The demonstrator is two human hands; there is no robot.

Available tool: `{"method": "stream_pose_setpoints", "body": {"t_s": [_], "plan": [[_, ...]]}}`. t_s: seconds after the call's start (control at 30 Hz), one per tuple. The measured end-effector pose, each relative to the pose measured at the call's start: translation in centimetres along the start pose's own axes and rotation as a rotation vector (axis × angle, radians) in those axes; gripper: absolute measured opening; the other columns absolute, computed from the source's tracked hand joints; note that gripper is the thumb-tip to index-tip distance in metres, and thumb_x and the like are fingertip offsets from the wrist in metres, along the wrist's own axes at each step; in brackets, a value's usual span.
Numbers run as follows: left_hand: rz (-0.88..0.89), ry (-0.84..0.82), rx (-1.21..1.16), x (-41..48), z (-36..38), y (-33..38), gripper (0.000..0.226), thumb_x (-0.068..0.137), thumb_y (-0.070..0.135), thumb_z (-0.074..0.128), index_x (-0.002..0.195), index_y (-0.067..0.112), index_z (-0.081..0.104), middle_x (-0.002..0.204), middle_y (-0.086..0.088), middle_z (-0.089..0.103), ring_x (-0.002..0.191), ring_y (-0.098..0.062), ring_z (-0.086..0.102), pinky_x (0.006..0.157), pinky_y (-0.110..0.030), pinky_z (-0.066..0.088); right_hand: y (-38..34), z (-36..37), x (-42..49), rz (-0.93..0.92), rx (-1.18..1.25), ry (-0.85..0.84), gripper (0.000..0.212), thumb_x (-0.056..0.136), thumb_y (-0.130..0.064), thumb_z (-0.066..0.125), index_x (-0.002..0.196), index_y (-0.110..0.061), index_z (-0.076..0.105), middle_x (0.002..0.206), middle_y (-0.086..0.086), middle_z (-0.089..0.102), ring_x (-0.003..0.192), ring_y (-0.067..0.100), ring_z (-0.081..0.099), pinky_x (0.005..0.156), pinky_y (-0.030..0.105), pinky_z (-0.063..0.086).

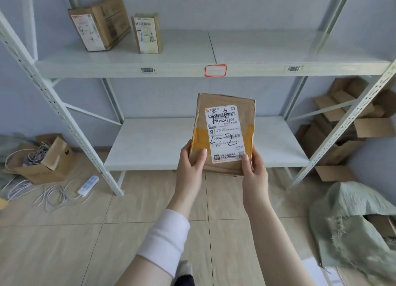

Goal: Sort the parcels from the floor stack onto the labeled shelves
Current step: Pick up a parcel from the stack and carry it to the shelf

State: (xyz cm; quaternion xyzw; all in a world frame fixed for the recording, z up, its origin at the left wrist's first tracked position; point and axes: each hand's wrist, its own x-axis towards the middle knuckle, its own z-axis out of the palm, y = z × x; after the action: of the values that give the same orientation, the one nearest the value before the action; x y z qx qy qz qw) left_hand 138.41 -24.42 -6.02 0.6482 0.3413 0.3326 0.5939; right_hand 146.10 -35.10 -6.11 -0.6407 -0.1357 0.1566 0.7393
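The left thumb lay flat across the lower left front of a flat brown cardboard parcel. The other fingers of that hand were curled behind the parcel, out of sight. The right thumb pressed on the bottom right corner of the parcel's white shipping label, with the other right fingers likewise wrapped round the back. So the left hand and the right hand both grasped the parcel by its lower corners. They held it upright in the air with its label facing the camera, in front of the white lower shelf board and below the white upper shelf board.

A band of yellow tape crossed the parcel, and black handwritten strokes ran over the label. A white sleeve covered the left forearm.

On the upper shelf board, at the left, stood a large brown cardboard box. A smaller brown parcel stood just beside it, and both were labelled. A red-bordered tag was stuck on that shelf's front edge.

On the beige tiled floor, an open cardboard box of cables and a white power strip lay to the left. Loose brown cartons were piled to the right, near a green woven sack.
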Motion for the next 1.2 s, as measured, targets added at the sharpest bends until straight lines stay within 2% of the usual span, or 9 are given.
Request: {"method": "stream_pose_setpoints", "body": {"t_s": [0.23, 0.37, 0.47, 0.6, 0.87, 0.93, 1.03, 1.1, 1.2], "plan": [[0.128, 0.000, -0.043, 10.6, 1.4, 4.0, 0.045, 0.091, 0.029, 0.056, 0.133, 0.017, 0.045, 0.126, 0.005, 0.058, 0.113, -0.008, 0.055, 0.088, -0.011, 0.043, -3.7, 4.9, 9.4, -0.127, 0.037, 0.018, 0.039, 0.099, -0.017, 0.043, 0.138, -0.020, 0.044, 0.131, -0.007, 0.057, 0.118, 0.001, 0.053, 0.088, 0.003, 0.044], [0.202, -0.022, -0.100, 16.4, 1.6, 6.8, 0.046, 0.091, 0.029, 0.055, 0.134, 0.019, 0.044, 0.121, 0.010, 0.058, 0.102, 0.008, 0.054, 0.076, 0.002, 0.042, -6.3, 7.9, 14.5, -0.205, 0.078, 0.001, 0.041, 0.098, -0.017, 0.044, 0.139, -0.020, 0.044, 0.131, -0.006, 0.058, 0.120, 0.003, 0.053, 0.098, 0.016, 0.045], [0.255, -0.031, -0.119, 20.3, 2.0, 8.2, 0.044, 0.091, 0.026, 0.054, 0.133, 0.019, 0.043, 0.116, 0.013, 0.057, 0.098, 0.012, 0.053, 0.074, 0.003, 0.042, -7.4, 9.7, 18.0, -0.255, 0.100, -0.018, 0.040, 0.098, -0.015, 0.044, 0.138, -0.018, 0.044, 0.129, -0.007, 0.060, 0.118, 0.000, 0.054, 0.095, 0.010, 0.045], [0.293, -0.012, -0.128, 25.2, 2.5, 9.1, 0.045, 0.091, 0.024, 0.054, 0.134, 0.015, 0.043, 0.124, 0.005, 0.058, 0.105, 0.007, 0.054, 0.078, 0.001, 0.042, -8.2, 11.8, 22.7, -0.303, 0.114, -0.052, 0.041, 0.098, -0.011, 0.044, 0.138, -0.016, 0.044, 0.131, -0.005, 0.058, 0.120, 0.001, 0.053, 0.093, 0.007, 0.044], [0.350, 0.056, -0.092, 33.2, 4.8, 9.5, 0.051, 0.091, 0.019, 0.055, 0.139, 0.011, 0.039, 0.132, -0.002, 0.055, 0.118, -0.010, 0.054, 0.083, 0.000, 0.041, -8.2, 13.5, 31.9, -0.367, 0.136, -0.183, 0.038, 0.096, -0.003, 0.043, 0.133, -0.011, 0.044, 0.138, 0.005, 0.051, 0.126, 0.008, 0.049, 0.101, 0.015, 0.042], [0.340, 0.054, -0.077, 34.5, 5.3, 9.0, 0.052, 0.091, 0.019, 0.056, 0.139, 0.012, 0.038, 0.134, -0.002, 0.054, 0.119, -0.010, 0.053, 0.085, -0.001, 0.042, -7.6, 13.5, 33.8, -0.352, 0.132, -0.215, 0.037, 0.096, -0.004, 0.047, 0.132, -0.012, 0.044, 0.140, 0.007, 0.050, 0.128, 0.013, 0.048, 0.103, 0.021, 0.043], [0.327, 0.075, -0.050, 36.0, 5.4, 8.2, 0.053, 0.090, 0.018, 0.057, 0.139, 0.012, 0.037, 0.133, -0.001, 0.055, 0.117, -0.008, 0.054, 0.087, -0.003, 0.042, -6.8, 13.5, 35.8, -0.332, 0.102, -0.244, 0.044, 0.088, -0.014, 0.054, 0.131, -0.012, 0.044, 0.141, 0.012, 0.047, 0.131, 0.020, 0.046, 0.108, 0.040, 0.040], [0.313, 0.064, -0.025, 36.9, 5.2, 7.6, 0.057, 0.088, 0.019, 0.061, 0.140, 0.011, 0.037, 0.134, -0.001, 0.054, 0.117, -0.008, 0.054, 0.092, -0.008, 0.043, -6.4, 13.6, 36.9, -0.315, 0.085, -0.290, 0.039, 0.090, -0.007, 0.053, 0.127, -0.016, 0.046, 0.137, 0.013, 0.051, 0.129, 0.020, 0.048, 0.109, 0.044, 0.038], [0.292, 0.035, 0.054, 38.6, 4.9, 6.9, 0.065, 0.084, 0.026, 0.066, 0.140, 0.012, 0.037, 0.135, 0.001, 0.054, 0.122, -0.010, 0.053, 0.102, -0.024, 0.042, -5.9, 13.7, 38.6, -0.296, 0.019, -0.344, 0.042, 0.092, -0.002, 0.051, 0.132, -0.013, 0.044, 0.136, 0.011, 0.052, 0.127, 0.018, 0.050, 0.109, 0.040, 0.039]]}}
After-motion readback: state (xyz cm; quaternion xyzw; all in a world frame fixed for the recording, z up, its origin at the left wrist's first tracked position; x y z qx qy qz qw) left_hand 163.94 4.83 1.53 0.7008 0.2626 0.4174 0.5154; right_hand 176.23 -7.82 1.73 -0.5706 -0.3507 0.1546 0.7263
